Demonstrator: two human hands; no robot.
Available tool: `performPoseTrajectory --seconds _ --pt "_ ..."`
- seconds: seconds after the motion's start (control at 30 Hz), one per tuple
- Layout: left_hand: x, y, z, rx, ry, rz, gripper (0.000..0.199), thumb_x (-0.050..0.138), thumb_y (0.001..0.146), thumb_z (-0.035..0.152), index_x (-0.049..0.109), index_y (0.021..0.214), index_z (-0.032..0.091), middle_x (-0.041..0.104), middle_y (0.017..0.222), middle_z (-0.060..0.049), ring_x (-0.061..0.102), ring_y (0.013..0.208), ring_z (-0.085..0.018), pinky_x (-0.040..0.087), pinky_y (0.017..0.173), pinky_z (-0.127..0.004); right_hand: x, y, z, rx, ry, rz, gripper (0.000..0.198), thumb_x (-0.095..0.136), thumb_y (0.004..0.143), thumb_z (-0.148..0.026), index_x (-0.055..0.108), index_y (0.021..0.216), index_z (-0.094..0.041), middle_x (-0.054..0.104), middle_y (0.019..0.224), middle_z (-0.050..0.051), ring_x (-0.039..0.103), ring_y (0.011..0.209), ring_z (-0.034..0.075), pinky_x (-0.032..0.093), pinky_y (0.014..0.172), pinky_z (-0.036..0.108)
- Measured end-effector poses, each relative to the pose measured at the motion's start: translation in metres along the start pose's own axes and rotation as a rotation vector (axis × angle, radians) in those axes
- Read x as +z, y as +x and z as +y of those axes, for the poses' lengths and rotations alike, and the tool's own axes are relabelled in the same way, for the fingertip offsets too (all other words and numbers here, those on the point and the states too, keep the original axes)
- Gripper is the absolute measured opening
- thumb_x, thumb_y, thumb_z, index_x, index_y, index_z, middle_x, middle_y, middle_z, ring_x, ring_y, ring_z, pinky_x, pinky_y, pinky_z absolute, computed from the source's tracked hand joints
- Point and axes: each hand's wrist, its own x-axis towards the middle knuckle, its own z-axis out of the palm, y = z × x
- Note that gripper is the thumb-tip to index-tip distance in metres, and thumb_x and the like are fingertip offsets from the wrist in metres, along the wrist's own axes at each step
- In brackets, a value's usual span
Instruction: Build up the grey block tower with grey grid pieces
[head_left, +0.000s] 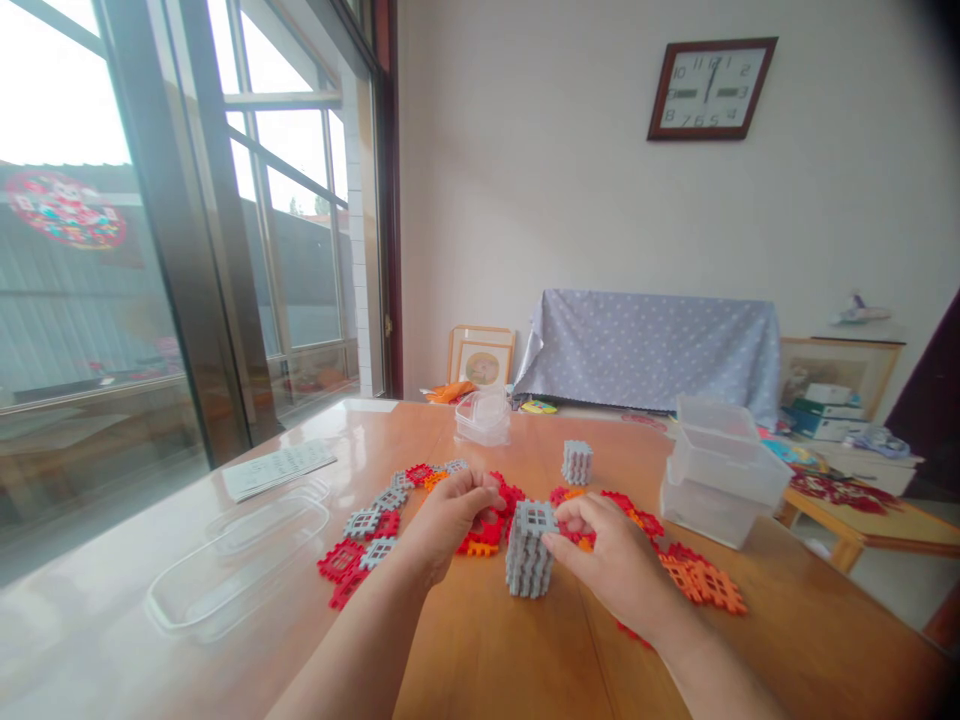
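A tall stack of grey interlocking plastic tiles (pixel 529 555) stands on the wooden table in front of me. My right hand (pixel 611 540) pinches the edge of the grey tile (pixel 537 515) on top of it, thumb below and fingers above. On the stack's other side, my left hand (pixel 457 515) is closed, its thumb and fingertips together over some red tiles (pixel 508 492). Whether anything sits in that pinch I cannot make out. An orange tile (pixel 482 549) lies below the left fingers. Red and grey tiles (pixel 363 522) spread out to the left, orange ones (pixel 716 587) to the right.
A shorter grey stack (pixel 577 463) stands farther back. Clear plastic boxes (pixel 724 475) are at the right, a clear container (pixel 482 418) at the far edge. Transparent lids (pixel 240 570) and a printed sheet (pixel 279 470) lie at left, beside the glass door (pixel 172 250).
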Motion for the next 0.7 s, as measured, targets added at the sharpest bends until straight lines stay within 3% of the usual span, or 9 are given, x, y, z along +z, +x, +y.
performPoseTrajectory --seconds 0.13,0.27,0.33,0.43,0.57,0.7 --pt "-0.008 0.002 0.001 0.012 0.092 0.049 0.017 0.067 0.078 0.03 0.059 0.087 0.018 0.062 0.074 0.001 0.053 0.062 -0.009 0.035 0.058 -0.021 -0.008 0.0 -0.004 0.0 -0.033 0.004 0.021 0.071 0.084 -0.045 0.068 0.09 -0.025 0.066 0.086 0.001 0.061 0.083 0.021 0.048 0.074 0.032" --pt "-0.031 0.005 0.005 0.021 0.275 0.118 0.017 0.061 0.078 0.027 0.06 0.092 0.018 0.064 0.077 0.0 0.056 0.067 -0.012 0.038 0.062 -0.023 -0.017 -0.002 -0.011 -0.039 0.029 0.028 0.028 0.059 0.094 -0.049 0.067 0.086 -0.023 0.067 0.083 0.001 0.061 0.082 0.02 0.047 0.076 0.03" --pt "-0.048 0.007 0.007 0.014 0.467 0.19 0.019 0.056 0.078 0.026 0.062 0.095 0.018 0.065 0.079 -0.001 0.058 0.069 -0.014 0.039 0.063 -0.024 -0.017 -0.002 -0.012 -0.028 0.054 0.06 0.033 0.054 0.096 -0.051 0.065 0.081 -0.023 0.065 0.079 0.001 0.06 0.079 0.02 0.046 0.073 0.03" --pt "-0.068 0.005 0.008 -0.019 0.915 0.285 0.011 0.054 0.075 0.022 0.062 0.083 0.019 0.061 0.07 -0.001 0.055 0.066 -0.016 0.035 0.06 -0.026 -0.013 -0.001 -0.007 0.012 0.071 0.111 0.037 0.052 0.096 -0.053 0.063 0.077 -0.023 0.063 0.074 0.0 0.058 0.073 0.019 0.044 0.068 0.029" --pt "-0.075 -0.003 0.005 -0.172 1.379 0.169 0.011 0.06 0.071 0.021 0.063 0.081 0.02 0.063 0.072 -0.002 0.057 0.069 -0.018 0.036 0.062 -0.026 -0.007 -0.001 0.002 0.03 0.078 0.119 0.037 0.053 0.096 -0.054 0.064 0.079 -0.023 0.064 0.076 0.0 0.058 0.074 0.019 0.043 0.068 0.029" --pt "-0.072 -0.008 -0.002 -0.209 1.43 0.048 0.02 0.068 0.061 0.018 0.065 0.081 0.02 0.068 0.08 -0.005 0.062 0.074 -0.021 0.041 0.066 -0.028 -0.008 -0.001 0.003 0.025 0.082 0.12 0.036 0.052 0.096 -0.053 0.065 0.08 -0.023 0.066 0.077 0.001 0.058 0.076 0.019 0.043 0.069 0.029"
